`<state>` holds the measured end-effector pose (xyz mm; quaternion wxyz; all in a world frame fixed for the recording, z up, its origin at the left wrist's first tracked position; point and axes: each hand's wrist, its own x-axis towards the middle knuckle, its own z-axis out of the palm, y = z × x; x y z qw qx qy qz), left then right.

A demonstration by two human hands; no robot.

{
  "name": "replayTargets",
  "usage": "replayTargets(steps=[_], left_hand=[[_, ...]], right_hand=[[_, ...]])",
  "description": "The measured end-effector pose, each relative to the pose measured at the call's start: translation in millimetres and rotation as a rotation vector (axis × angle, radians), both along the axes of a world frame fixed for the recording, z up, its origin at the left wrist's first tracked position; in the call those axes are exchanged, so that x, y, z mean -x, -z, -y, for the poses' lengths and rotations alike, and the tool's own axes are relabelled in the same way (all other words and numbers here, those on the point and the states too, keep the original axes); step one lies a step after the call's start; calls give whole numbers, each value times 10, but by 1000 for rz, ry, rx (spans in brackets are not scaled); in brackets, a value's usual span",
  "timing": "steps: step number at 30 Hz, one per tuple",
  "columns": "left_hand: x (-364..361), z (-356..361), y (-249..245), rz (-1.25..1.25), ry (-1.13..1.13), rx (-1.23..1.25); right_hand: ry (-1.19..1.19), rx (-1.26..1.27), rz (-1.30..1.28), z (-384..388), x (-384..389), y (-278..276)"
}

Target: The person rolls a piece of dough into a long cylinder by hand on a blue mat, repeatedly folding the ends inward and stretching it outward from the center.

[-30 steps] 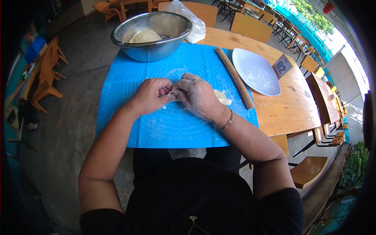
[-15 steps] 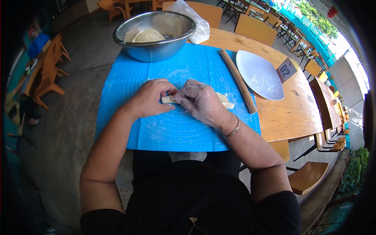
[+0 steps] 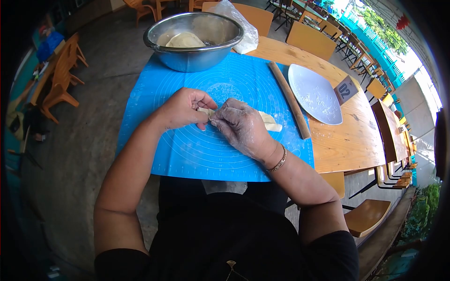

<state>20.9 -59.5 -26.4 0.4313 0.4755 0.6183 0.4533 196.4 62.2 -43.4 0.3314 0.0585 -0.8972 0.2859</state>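
My R hand (image 3: 243, 129) is pinching dough (image 3: 272, 124) nr its L end; my L hand (image 3: 183, 110) is curling round that end, can't tell if gripping. Dough's lying on mat (image 3: 206, 157), seemingly running L-R under R hand, the nearer one.

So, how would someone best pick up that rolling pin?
I'd grip the rolling pin around its middle, from above and slightly left. It's a slim, straight stick lying flat on the blue mat, and the white plate crowds its right side. The right hand is nearer, but it's pinching the dough.
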Motion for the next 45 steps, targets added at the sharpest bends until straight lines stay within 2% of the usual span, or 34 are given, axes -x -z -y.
replayTargets(steps=[4, 6, 9, 19, 21, 24, 26, 28, 40, 43, 45], left_hand=[[39, 9, 7, 108, -15, 6], [47, 20, -4, 284, -4, -6], [67, 9, 24, 306, -38, -13], [54, -12, 40, 183, -32, -24], [70, -18, 68, 169, -35, -48], [43, -10, 32, 161, -43, -47], [27, -11, 25, 167, -34, -67], [18, -17, 21, 172, -26, -89], [23, 2, 33, 334, -32, -119], [22, 12, 11, 314, 26, -106], [-9, 23, 5, 125, 41, -145]], right_hand=[[-15, -44, 9, 13, -3, 13], [3, -78, 24, 17, -8, 31], [14, -83, 22, 65, -13, 6], [-52, -47, 97, -2, -87, -103], [110, -10, 99, -62, -97, -129], [233, -16, 162, -163, -98, -180], [209, -39, 167, -262, -99, -132], [86, 288, 432, -283, -116, -156], [62, -41, 332, -231, -70, -82], [78, -18, 356, -209, -76, -112], [85, 49, 406, -219, -76, -113]])
